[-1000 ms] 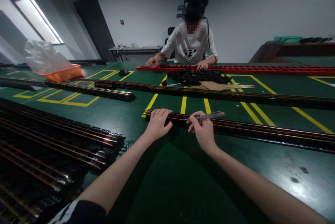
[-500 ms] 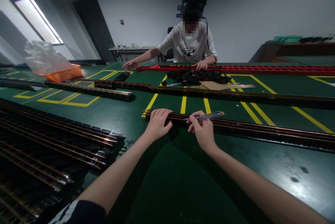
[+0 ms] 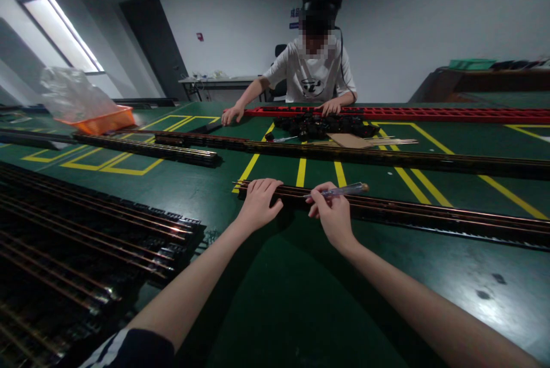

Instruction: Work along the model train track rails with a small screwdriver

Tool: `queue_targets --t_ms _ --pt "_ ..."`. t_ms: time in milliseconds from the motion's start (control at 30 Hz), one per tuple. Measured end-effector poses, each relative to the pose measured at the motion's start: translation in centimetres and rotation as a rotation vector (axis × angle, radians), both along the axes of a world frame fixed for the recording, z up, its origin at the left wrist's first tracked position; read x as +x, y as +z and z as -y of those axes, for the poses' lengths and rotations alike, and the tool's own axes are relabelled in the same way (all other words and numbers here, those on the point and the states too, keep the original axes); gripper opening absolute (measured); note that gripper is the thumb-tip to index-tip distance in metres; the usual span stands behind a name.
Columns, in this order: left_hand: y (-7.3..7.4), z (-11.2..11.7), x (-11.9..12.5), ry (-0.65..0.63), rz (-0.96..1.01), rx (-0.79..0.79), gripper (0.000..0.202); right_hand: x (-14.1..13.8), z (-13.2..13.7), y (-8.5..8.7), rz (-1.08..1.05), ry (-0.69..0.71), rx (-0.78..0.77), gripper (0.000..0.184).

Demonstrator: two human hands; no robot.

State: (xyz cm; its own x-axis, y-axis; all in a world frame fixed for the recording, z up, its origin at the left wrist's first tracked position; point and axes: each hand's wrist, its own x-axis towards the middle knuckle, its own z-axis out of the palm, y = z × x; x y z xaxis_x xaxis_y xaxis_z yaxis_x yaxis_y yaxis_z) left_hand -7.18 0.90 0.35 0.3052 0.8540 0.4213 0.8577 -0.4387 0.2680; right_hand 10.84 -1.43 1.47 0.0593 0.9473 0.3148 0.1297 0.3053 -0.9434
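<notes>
At twelve o'clock the left hand (image 3: 260, 200) lies over the left end of a long dark rail (image 3: 408, 216), thumb spread; whether it squeezes, I can't tell. That rail should feel stiff, weighty and slick, best held by its sides at points well apart. Towards one, the right hand (image 3: 334, 213) pinches a light screwdriver (image 3: 349, 190), its tip lost against the rail, which runs out of sight past two.

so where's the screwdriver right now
In the head view, just right of centre: the screwdriver is in the right hand, over the long dark strip that the left hand rests on.
</notes>
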Motion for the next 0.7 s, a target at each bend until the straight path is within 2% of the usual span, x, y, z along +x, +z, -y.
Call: queue_targets --t_ms 700 --pt "0.0 -0.02 -0.05 -0.002 -0.002 -0.012 0.033 0.01 0.09 0.09 -0.005 0.001 -0.009 0.022"
